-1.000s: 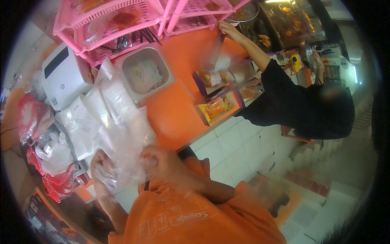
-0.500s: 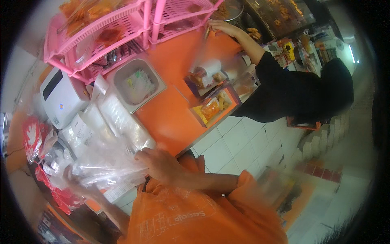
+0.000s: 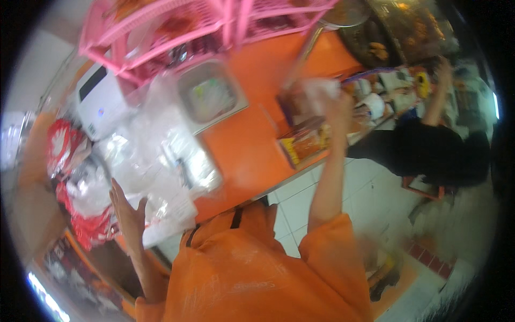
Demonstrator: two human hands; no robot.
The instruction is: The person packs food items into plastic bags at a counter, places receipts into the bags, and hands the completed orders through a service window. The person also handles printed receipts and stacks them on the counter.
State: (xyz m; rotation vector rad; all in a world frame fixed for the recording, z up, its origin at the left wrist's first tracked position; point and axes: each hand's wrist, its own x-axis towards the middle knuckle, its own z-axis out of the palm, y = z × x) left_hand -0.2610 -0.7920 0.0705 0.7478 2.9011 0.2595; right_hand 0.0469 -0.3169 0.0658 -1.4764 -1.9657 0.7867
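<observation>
The right hand (image 3: pixel 337 104) is raised with fingers closed on a clear bag (image 3: pixel 320 87) over the orange worktop (image 3: pixel 252 145), while the left hand (image 3: pixel 127 212), fingers spread and empty, is held beside the stacked bags (image 3: pixel 161 161), steadying them

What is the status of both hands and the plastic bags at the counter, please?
Left hand open beside clear plastic bags. Right hand raised, gripping a bag. Co-worker close right.
</observation>
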